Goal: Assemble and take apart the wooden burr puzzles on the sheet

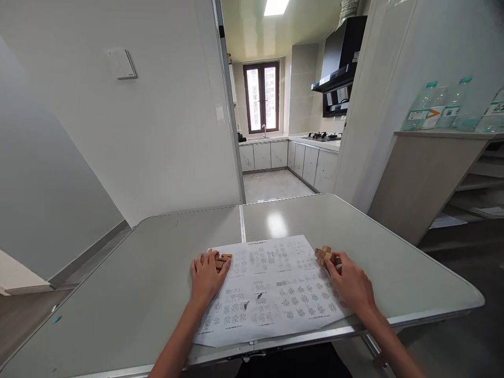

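Observation:
A large printed sheet [275, 278] with many small puzzle diagrams lies on the table in front of me. At its upper left edge, my left hand [208, 275] is closed over some wooden puzzle pieces [225, 258], fingers curled around them and hiding part of them. By the sheet's right edge, my right hand [352, 281] grips a wooden burr puzzle [324, 253] of interlocking blocks between thumb and fingers. Its near side is hidden behind the fingers.
The pale folding table [149, 294] has a metal rim and a centre seam. A small teal bit [57, 319] lies near its left edge. Plastic water bottles [452, 107] stand on a shelf unit [433, 173] at right. Beyond a doorway is a kitchen with a stove [323, 136].

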Demonstrator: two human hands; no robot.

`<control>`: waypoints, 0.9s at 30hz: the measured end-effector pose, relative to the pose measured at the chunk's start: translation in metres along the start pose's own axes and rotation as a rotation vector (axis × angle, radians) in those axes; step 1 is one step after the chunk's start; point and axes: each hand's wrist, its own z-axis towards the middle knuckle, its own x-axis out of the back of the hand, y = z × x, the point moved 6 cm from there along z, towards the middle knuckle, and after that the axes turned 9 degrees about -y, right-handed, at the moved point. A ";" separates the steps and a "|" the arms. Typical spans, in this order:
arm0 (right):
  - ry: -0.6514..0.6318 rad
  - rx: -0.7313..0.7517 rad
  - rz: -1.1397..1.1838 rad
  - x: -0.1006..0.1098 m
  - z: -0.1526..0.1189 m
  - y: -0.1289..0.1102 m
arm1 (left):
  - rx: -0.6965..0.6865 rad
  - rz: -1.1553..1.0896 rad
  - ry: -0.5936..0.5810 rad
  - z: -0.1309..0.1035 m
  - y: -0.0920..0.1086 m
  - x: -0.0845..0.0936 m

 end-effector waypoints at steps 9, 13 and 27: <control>-0.204 0.180 0.624 -0.021 0.006 -0.061 | -0.121 -0.183 0.048 -0.004 0.019 0.017; -0.410 0.217 0.827 -0.049 0.020 -0.097 | -0.252 -0.381 -0.068 -0.002 0.057 0.017; -0.714 0.291 1.073 -0.104 0.031 -0.141 | -0.360 -0.946 -0.420 0.009 0.129 -0.023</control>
